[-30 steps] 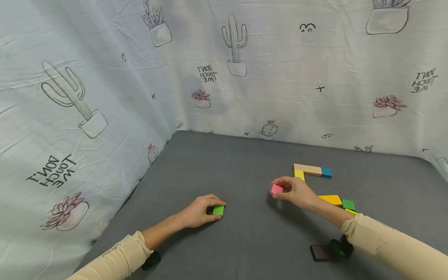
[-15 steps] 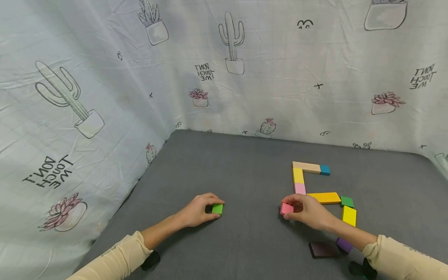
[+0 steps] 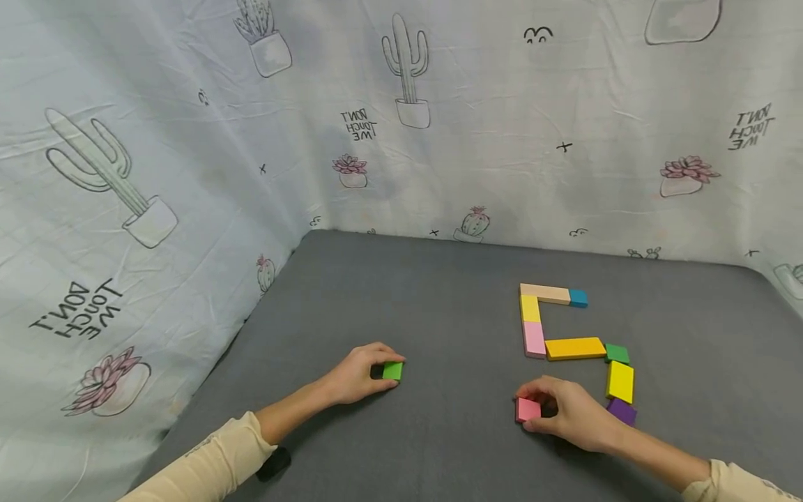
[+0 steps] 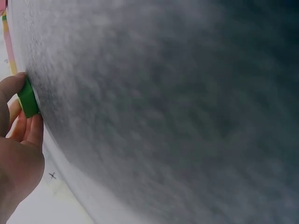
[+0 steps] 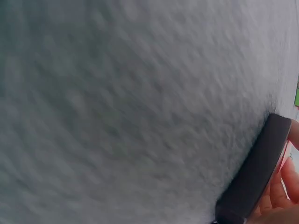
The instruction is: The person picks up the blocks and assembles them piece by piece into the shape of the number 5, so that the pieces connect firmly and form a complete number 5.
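Observation:
My left hand (image 3: 360, 374) pinches a light green block (image 3: 392, 371) between thumb and fingers at the middle of the grey table; the same green block (image 4: 28, 99) shows at the left edge of the left wrist view. My right hand (image 3: 580, 416) pinches a coral-pink block (image 3: 528, 410) close over the table, in front of a row of blocks. In the right wrist view a long dark block (image 5: 254, 170) partly hides the right fingers (image 5: 279, 192); the hand and forearm cover that dark block in the head view.
Blocks lie in a bent line at right: tan (image 3: 544, 293), blue (image 3: 578, 298), yellow (image 3: 530, 308), light pink (image 3: 534, 339), orange-yellow (image 3: 574, 348), green (image 3: 617, 353), bright yellow (image 3: 620, 382) and purple (image 3: 622, 411). A cactus-print curtain (image 3: 502, 139) borders the table (image 3: 401, 293).
The right hand has carried the coral-pink block nearer to me and slightly right, past the light pink block. The left hand has kept its place with the green block. The head view has shifted slightly.

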### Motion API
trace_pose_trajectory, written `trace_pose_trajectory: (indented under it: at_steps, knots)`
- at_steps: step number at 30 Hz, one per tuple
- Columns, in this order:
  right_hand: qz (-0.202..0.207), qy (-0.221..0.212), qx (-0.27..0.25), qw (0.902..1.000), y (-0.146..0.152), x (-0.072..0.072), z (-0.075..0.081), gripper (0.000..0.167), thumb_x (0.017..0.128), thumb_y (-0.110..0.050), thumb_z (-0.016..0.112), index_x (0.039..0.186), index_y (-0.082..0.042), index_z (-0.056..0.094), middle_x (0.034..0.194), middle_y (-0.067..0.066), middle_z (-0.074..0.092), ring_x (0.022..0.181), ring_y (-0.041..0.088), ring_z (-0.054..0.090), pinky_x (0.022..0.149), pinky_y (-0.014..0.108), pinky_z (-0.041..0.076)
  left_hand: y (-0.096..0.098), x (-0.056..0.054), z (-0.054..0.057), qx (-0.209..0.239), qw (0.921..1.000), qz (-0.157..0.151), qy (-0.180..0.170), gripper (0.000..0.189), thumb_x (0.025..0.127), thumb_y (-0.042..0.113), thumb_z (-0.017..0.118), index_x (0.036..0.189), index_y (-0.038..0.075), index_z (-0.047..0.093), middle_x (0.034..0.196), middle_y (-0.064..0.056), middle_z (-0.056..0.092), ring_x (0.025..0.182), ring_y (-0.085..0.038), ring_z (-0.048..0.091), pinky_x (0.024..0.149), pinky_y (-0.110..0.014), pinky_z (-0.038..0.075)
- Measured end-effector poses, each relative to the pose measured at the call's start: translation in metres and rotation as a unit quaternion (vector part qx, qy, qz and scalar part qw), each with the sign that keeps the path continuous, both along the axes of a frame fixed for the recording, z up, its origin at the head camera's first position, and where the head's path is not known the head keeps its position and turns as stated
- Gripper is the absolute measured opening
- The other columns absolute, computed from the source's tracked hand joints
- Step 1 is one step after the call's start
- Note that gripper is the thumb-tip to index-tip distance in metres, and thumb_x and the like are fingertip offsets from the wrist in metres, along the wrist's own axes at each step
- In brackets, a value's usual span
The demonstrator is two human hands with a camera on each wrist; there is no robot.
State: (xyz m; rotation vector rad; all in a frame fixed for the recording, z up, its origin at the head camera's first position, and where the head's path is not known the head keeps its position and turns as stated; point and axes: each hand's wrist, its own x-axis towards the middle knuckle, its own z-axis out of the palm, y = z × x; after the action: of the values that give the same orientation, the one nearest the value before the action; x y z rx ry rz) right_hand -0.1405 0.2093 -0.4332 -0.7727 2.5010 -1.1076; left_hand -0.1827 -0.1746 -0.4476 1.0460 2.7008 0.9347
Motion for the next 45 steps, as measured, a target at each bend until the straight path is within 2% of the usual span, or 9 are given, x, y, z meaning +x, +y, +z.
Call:
trace_pose_trajectory:
  at_steps: [10,25,32,34,36,37,41,43,45]
  knots:
    - [-0.011,0.018,-0.009,0.9997,0.008,0.014,-0.003,0.039,0.081,-0.031,0.077,0.111,-0.011,0.064,0.098,-0.010,0.058,0.083,0.006,0.052,0.072,0.023,0.047,0.024,-0.001,0.002,0.012,0.9997,-0.019,-0.007,0.037,0.086,0.014,0.073,0.121,0.005,0.064,0.114,-0.004,0.060,0.096,-0.015,0.057,0.077,-0.026,0.047]
    - [-0.011,0.028,-0.008,0.9995,0.010,0.020,-0.006,0.038,0.082,-0.032,0.076,0.112,-0.011,0.064,0.101,-0.009,0.059,0.085,0.007,0.052,0.074,0.024,0.047,0.091,0.002,0.007,0.013,0.9943,-0.092,-0.054,0.039,0.086,0.015,0.073,0.123,0.007,0.064,0.116,-0.002,0.059,0.102,-0.008,0.054,0.083,-0.019,0.043]
    - [-0.011,0.033,-0.003,0.9994,0.013,0.021,-0.003,0.039,0.086,-0.036,0.071,0.114,-0.011,0.064,0.103,-0.009,0.059,0.088,0.007,0.054,0.076,0.025,0.048,0.121,0.004,0.009,0.001,0.9909,-0.126,-0.047,0.037,0.086,0.015,0.073,0.122,0.008,0.065,0.115,-0.001,0.060,0.103,-0.005,0.052,0.084,-0.017,0.041]
    - [-0.023,0.059,0.011,0.9979,0.016,0.021,0.000,0.040,0.088,-0.039,0.068,0.116,-0.011,0.063,0.107,-0.008,0.061,0.092,0.009,0.056,0.079,0.029,0.049,0.128,0.003,0.010,-0.009,0.9897,-0.137,-0.040,0.038,0.086,0.016,0.073,0.122,0.008,0.066,0.114,-0.001,0.060,0.102,-0.004,0.052,0.085,-0.016,0.040]
    - [-0.049,0.112,0.045,0.9915,0.019,0.020,0.005,0.042,0.088,-0.041,0.067,0.117,-0.010,0.064,0.110,-0.005,0.061,0.096,0.013,0.058,0.080,0.035,0.050,0.135,0.003,0.011,-0.018,0.9887,-0.145,-0.033,0.038,0.086,0.017,0.073,0.122,0.009,0.065,0.114,0.000,0.060,0.102,-0.004,0.052,0.085,-0.016,0.039]
    - [-0.065,0.146,0.064,0.9850,0.021,0.019,0.007,0.043,0.087,-0.041,0.068,0.118,-0.010,0.064,0.112,-0.003,0.062,0.099,0.016,0.058,0.081,0.038,0.050,0.138,0.002,0.011,-0.023,0.9883,-0.148,-0.028,0.038,0.086,0.017,0.073,0.122,0.009,0.066,0.114,0.000,0.061,0.102,-0.004,0.052,0.085,-0.016,0.039]
    - [-0.141,0.263,0.132,0.9455,0.035,0.008,0.017,0.049,0.084,-0.039,0.072,0.119,-0.005,0.065,0.118,0.012,0.060,0.106,0.033,0.055,0.083,0.054,0.045,0.149,0.001,0.008,-0.041,0.9862,-0.159,-0.019,0.038,0.086,0.019,0.073,0.123,0.011,0.066,0.115,0.001,0.060,0.103,-0.003,0.052,0.086,-0.016,0.038]
    - [-0.167,0.291,0.140,0.9317,0.045,0.000,0.022,0.050,0.084,-0.036,0.073,0.119,-0.001,0.064,0.121,0.019,0.058,0.110,0.040,0.051,0.085,0.060,0.040,0.154,0.001,0.007,-0.047,0.9847,-0.167,-0.018,0.038,0.086,0.019,0.073,0.123,0.011,0.066,0.115,0.002,0.060,0.103,-0.002,0.052,0.087,-0.017,0.037]
    - [-0.186,0.304,0.144,0.9229,0.057,-0.009,0.027,0.052,0.085,-0.035,0.071,0.120,0.002,0.062,0.123,0.025,0.054,0.112,0.045,0.046,0.088,0.063,0.035,0.158,0.001,0.006,-0.048,0.9834,-0.174,-0.018,0.038,0.087,0.019,0.073,0.123,0.011,0.065,0.116,0.002,0.060,0.103,-0.002,0.051,0.086,-0.016,0.037]
